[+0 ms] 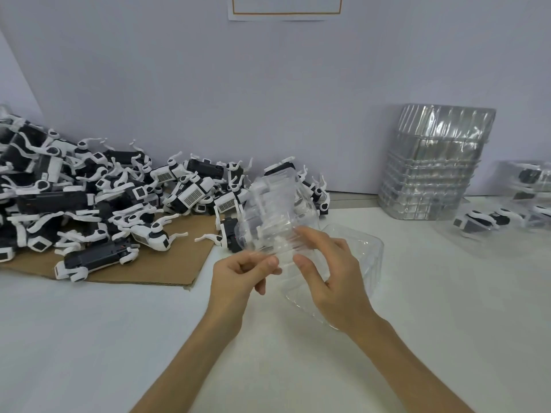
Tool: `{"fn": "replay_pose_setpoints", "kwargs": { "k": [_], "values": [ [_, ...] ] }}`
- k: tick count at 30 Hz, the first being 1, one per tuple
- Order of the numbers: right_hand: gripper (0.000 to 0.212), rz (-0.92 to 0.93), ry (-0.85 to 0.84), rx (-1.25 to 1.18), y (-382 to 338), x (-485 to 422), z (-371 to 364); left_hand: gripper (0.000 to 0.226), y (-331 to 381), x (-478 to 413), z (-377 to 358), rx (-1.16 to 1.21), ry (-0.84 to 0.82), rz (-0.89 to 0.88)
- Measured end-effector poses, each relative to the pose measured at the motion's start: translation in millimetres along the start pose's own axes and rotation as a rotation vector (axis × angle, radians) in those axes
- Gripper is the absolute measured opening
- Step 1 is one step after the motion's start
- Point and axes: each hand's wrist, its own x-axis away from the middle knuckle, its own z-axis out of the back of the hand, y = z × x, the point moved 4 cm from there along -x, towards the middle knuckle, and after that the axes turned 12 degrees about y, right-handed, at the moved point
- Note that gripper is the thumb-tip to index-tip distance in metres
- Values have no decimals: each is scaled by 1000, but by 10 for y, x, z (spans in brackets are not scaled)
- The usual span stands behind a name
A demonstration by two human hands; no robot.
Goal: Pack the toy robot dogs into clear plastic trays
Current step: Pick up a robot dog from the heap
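Forearms reach in from the lower edge over a white table (89,338). The left hand (238,278) pinches the lower edge of a clear plastic tray (274,204) between thumb and curled fingers; the right hand (334,281) grips the same edge from the other side, thumb in front. The tray is held tilted above the table, its moulded hollows facing away. Beneath the right hand a second clear shell (369,254) lies on the table – whether it is joined to the held tray cannot be told. Left of the hands, a sheet of cardboard (167,263) lies flat and carries a loose heap of toy robot dogs (98,198), black and white, legs pointing all ways, piled highest at the far left against the wall (208,84). At the far right, packed trays (512,210) – each showing a dog inside – lie near the table's edge. Behind them a stack of empty trays (432,168) stands against the wall. A paper sheet (286,11) with an orange border hangs on the wall above.
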Motion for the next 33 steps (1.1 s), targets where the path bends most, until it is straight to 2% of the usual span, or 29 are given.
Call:
{"fn": "replay_pose_setpoints", "kwargs": {
  "k": [2, 5, 7, 10, 13, 15, 17, 20, 22, 25, 29, 33],
  "values": [
    [38, -20, 22, -47, -9, -22, 18, 28, -16, -18, 37, -23, 44, -15],
    [34, -45, 112, -131, -15, -89, 94, 23, -20, -42, 57, -27, 31, 2],
    [33, -66, 253, -153, 12, -152, 226, 21, 7, -65, 90, 15, 48, 14],
    [35, -65, 468, -68, 71, -226, 470, 20, 34, -142, 186, 181, 112, 104],
    [37, 23, 510, 57, 60, -311, 622, 19, -8, -212, 316, 457, 178, 302],
    [35, 143, 428, 165, 11, -396, 678, 16, -15, -231, 385, 602, 210, 382],
    [36, 179, 220, 242, -33, -483, 666, 17, -13, -249, 419, 725, 226, 401],
    [36, 65, -122, 299, -34, -478, 584, 11, -27, -264, 486, 780, 361, 381],
    [32, 28, -262, 370, -7, -392, 545, 20, -53, -264, 540, 771, 478, 372],
    [34, -7, -414, 460, 81, -252, 522, 30, -80, -259, 629, 796, 591, 381],
    [39, -73, -589, 508, 247, -93, 444, 28, -107, -265, 666, 824, 629, 406],
    [41, -33, -628, 547, 377, -48, 390, 28, -133, -252, 632, 796, 619, 414]
  ]
}}
